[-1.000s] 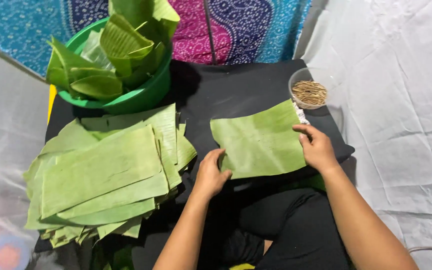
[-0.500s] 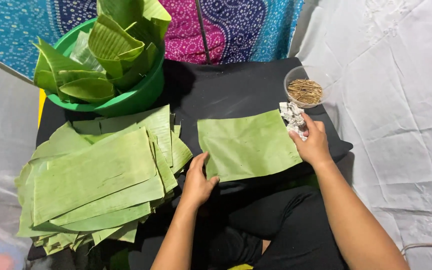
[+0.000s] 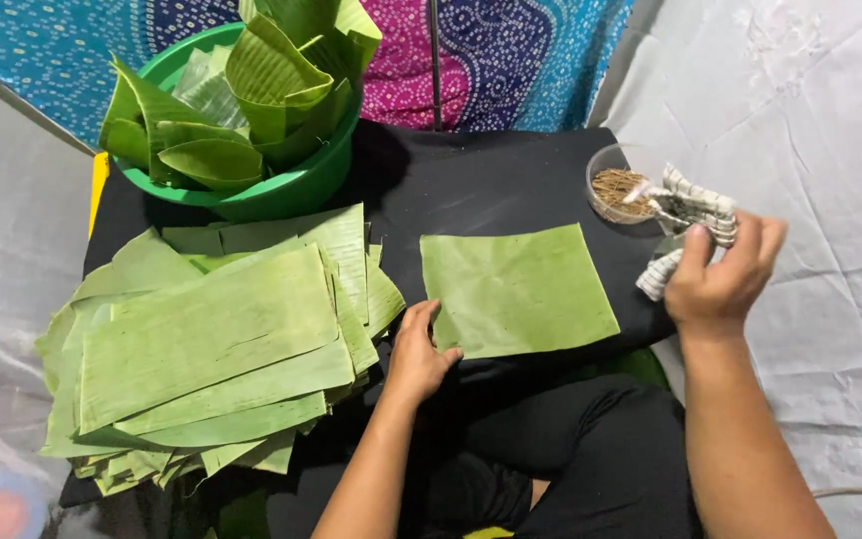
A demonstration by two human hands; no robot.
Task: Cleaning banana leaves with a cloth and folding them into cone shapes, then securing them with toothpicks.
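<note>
A squarish piece of green banana leaf (image 3: pixel 516 289) lies flat on the black cloth (image 3: pixel 491 185) in front of me. My left hand (image 3: pixel 419 351) rests on the leaf's near left corner, fingers spread. My right hand (image 3: pixel 720 274) is raised to the right of the leaf and grips a crumpled white rag with dark stripes (image 3: pixel 690 222), which hangs partly over a small clear bowl of brown sticks (image 3: pixel 619 190).
A thick stack of cut banana leaves (image 3: pixel 212 344) lies at the left. A green tub (image 3: pixel 271 195) full of folded leaf pieces stands at the back left. White sheeting (image 3: pixel 820 150) covers the right, a patterned cloth (image 3: pixel 511 60) hangs behind. My black-clad lap (image 3: pixel 571 469) is below.
My right hand has lifted off the leaf's right edge with the striped rag and moved right, near the small bowl. My left hand stays at the leaf's near left corner.
</note>
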